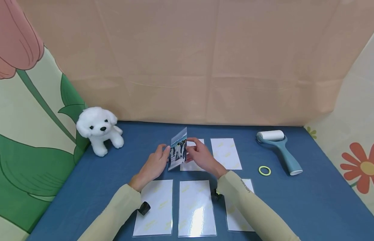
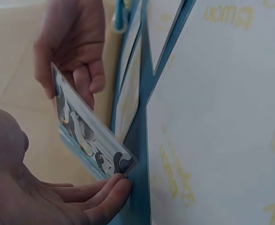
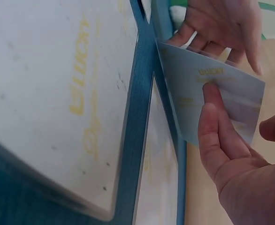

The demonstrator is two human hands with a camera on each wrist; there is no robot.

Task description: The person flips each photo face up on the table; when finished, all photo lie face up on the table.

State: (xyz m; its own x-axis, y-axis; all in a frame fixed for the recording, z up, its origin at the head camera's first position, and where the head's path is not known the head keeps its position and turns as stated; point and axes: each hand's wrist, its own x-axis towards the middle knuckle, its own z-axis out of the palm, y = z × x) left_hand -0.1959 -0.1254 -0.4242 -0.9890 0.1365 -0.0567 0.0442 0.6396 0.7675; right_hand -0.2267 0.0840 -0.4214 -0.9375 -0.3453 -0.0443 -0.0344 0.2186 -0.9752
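Above the blue table, a penguin photo card (image 1: pixel 178 149) is tilted upright between both hands. My left hand (image 1: pixel 155 163) has its fingers at the card's left edge; in the left wrist view these fingers (image 2: pixel 110 197) touch a lower corner. At the opposite edge is my right hand (image 1: pixel 203 156), its fingers (image 3: pixel 217 122) against the white back of the card. That back bears faint yellow print. Beneath and around the hands, several white cards lie face down, among them one at front left (image 1: pixel 155 207) and one at front middle (image 1: pixel 196 209).
A white plush dog (image 1: pixel 99 130) sits at the back left. On the right lie a blue-handled lint roller (image 1: pixel 284 152) and a yellow-green ring (image 1: pixel 264 170). Another white card (image 1: pixel 226 154) lies behind the right hand. A beige cloth (image 1: pixel 205 67) hangs along the back edge.
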